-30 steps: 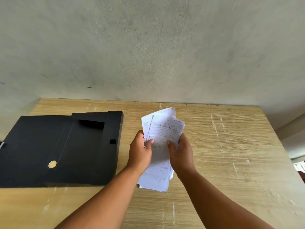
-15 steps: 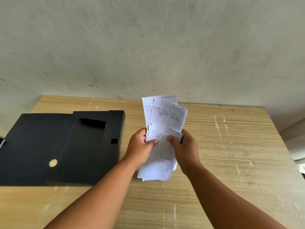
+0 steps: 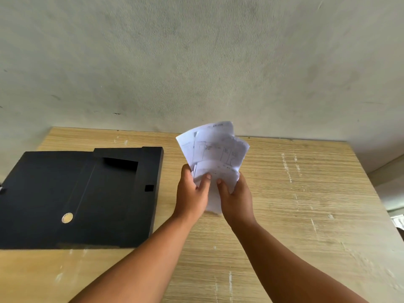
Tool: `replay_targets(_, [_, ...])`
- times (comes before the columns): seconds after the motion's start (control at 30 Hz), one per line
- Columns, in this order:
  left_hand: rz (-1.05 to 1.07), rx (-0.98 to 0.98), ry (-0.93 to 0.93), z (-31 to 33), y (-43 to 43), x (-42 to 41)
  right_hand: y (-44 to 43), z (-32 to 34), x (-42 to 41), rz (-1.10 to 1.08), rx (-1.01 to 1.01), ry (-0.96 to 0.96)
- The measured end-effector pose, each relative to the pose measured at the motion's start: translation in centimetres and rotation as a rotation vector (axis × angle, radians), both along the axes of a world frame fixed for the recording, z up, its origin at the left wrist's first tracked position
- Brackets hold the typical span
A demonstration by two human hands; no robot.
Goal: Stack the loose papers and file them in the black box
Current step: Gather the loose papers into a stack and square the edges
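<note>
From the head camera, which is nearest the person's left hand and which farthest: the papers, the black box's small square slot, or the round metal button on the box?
1. The papers: held in the left hand itself, shared with the right hand.
2. The square slot: on the black box, at its right edge, just left of the hand.
3. The round metal button: farther left on the box.

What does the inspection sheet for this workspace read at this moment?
Surface: light wood-grain table, scuffed with pale marks.
Job's things: fanned white printed papers, held above the table; flat black file box lying left of them, round metal button on its flap.
Clutter: nothing seen.
Hands: left hand and right hand both grip the papers' lower part.
Cables: nothing seen.
Surroundings: bare grey plaster wall behind the table.
</note>
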State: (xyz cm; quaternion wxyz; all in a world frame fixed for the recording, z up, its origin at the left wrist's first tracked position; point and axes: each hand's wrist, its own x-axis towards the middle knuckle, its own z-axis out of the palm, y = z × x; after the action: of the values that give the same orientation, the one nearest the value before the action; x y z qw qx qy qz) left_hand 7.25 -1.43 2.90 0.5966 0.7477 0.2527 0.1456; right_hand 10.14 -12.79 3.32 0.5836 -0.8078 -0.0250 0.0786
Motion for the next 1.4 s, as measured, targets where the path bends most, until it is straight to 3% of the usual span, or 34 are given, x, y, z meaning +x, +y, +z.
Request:
replay_targets(0.23, [-0.04,0.007,0.136,-2.4,0.2,-1.7,-0.8,-2.2,-1.3,-0.001,-0.116,0.082])
replay_targets(0.57, [0.096,0.032,-0.057,0.9,-0.7,0.6,1.5,0.6,-0.6,-0.071,0.037,-0.064])
replay_targets(0.87, [-0.033,-0.008,0.165,-2.5,0.7,-1.5,-0.3,-2.5,-0.9,-0.022,-0.092,0.105])
replay_targets(1.13, [-0.053,-0.034,0.151,-2.4,1.1,-1.5,-1.0,-2.5,-0.7,-0.012,-0.049,0.117])
replay_targets(1.4, [-0.016,0.028,0.02,-1.1,1.3,-0.7,-0.4,-1.2,-0.4,-0.075,0.042,-0.068])
